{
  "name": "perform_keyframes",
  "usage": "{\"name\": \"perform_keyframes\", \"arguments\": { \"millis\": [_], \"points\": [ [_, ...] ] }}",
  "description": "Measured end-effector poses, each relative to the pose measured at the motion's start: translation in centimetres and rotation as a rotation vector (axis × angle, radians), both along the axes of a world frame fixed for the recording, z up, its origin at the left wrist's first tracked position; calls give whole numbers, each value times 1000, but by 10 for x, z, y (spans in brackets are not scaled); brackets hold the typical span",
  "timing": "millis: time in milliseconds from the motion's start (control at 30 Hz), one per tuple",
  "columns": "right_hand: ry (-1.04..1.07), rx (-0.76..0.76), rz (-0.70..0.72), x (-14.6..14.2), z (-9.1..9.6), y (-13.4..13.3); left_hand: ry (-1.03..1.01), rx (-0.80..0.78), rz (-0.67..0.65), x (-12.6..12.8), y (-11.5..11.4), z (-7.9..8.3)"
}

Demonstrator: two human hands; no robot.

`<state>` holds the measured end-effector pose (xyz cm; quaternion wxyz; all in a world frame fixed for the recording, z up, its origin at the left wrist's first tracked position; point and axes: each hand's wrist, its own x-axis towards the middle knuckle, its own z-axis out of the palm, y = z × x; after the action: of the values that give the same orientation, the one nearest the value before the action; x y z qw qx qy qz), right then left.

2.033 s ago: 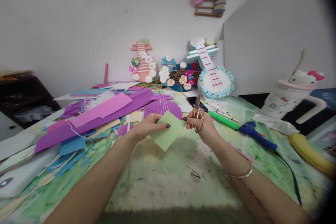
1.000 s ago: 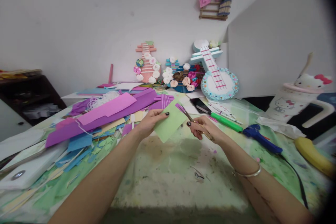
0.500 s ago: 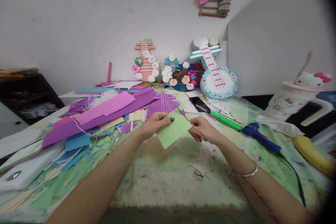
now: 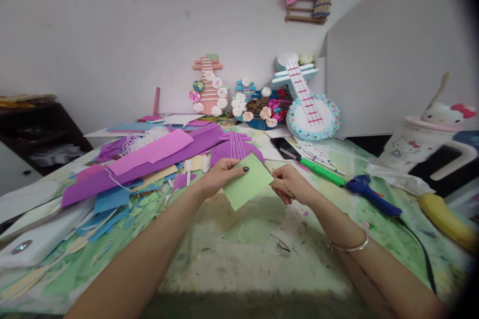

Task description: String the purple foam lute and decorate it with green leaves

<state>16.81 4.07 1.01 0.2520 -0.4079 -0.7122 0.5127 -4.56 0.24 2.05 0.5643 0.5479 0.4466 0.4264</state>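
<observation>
Pinched between the thumb and fingers of my left hand [image 4: 223,175] is a light green sheet of paper [image 4: 247,184], held tilted above the table. My right hand [image 4: 287,182] is closed around a pair of scissors [image 4: 281,187], whose blades lie along the paper's upper right edge. Part of the blades is hidden behind the sheet. Just beyond my hands lies a purple paper pipa-shaped instrument [image 4: 234,148] with white strings.
Purple and pink sheets [image 4: 149,153] and paper scraps [image 4: 145,209] cover the left side. To the right are a green marker [image 4: 322,172], a blue glue gun [image 4: 372,195], a banana [image 4: 447,219] and a cup [image 4: 415,144]. Several decorated model instruments [image 4: 312,114] lean against the wall.
Both hands, the paper and the scissors stay almost in place. The scissors in my right hand shift slightly at the paper's edge, and the whole view moves a little.
</observation>
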Motion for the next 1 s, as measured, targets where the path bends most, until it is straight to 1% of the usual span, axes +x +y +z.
{"name": "perform_keyframes", "arguments": {
  "millis": [67,100,133,200,267,300,333,400,500,533,567,633,667,700,733,800,833,867,900,933,1000],
  "points": [
    [52,-11,-60,-1,-1,3,2,22,29,0,2,-2],
    [92,-20,-110,-1,-2,4,16,63,67,-1,4,-3],
    [133,-29,-165,0,-1,6,51,138,123,-2,6,-5],
    [225,-51,-248,0,0,8,206,395,291,-3,9,-9],
    [327,-88,-251,0,2,8,431,706,436,-5,9,-13],
    [372,-110,-231,0,3,8,536,837,472,-5,8,-14],
    [415,-132,-208,-1,4,6,626,933,482,-5,7,-15],
    [475,-152,-177,-4,4,3,763,1030,449,-4,3,-17],
    [536,-137,-175,-7,4,-2,888,1064,344,1,-2,-19],
    [550,-131,-188,-8,4,-3,892,1080,329,3,-3,-19],
    [562,-125,-211,-8,3,-3,872,1095,347,5,-3,-19],
    [597,-112,-264,-7,3,-2,737,1083,487,9,-3,-19],
    [622,-104,-292,-7,2,-1,612,1031,562,12,-3,-19],
    [649,-96,-313,-7,2,0,452,936,602,15,-2,-18],
    [676,-90,-328,-7,1,0,273,805,583,18,-2,-19],
    [704,-79,-340,-9,-1,-1,-54,496,414,27,-2,-20],
    [702,-72,-342,-10,-2,-2,-162,362,323,32,-3,-21],
    [689,-67,-339,-12,-4,-4,-225,261,257,36,-3,-22],
    [668,-64,-329,-15,-5,-7,-256,200,223,40,-4,-24],
    [641,-65,-312,-17,-7,-9,-272,178,221,44,-5,-25],
    [579,-73,-265,-21,-7,-13,-294,190,288,47,-6,-27]
  ]
}}
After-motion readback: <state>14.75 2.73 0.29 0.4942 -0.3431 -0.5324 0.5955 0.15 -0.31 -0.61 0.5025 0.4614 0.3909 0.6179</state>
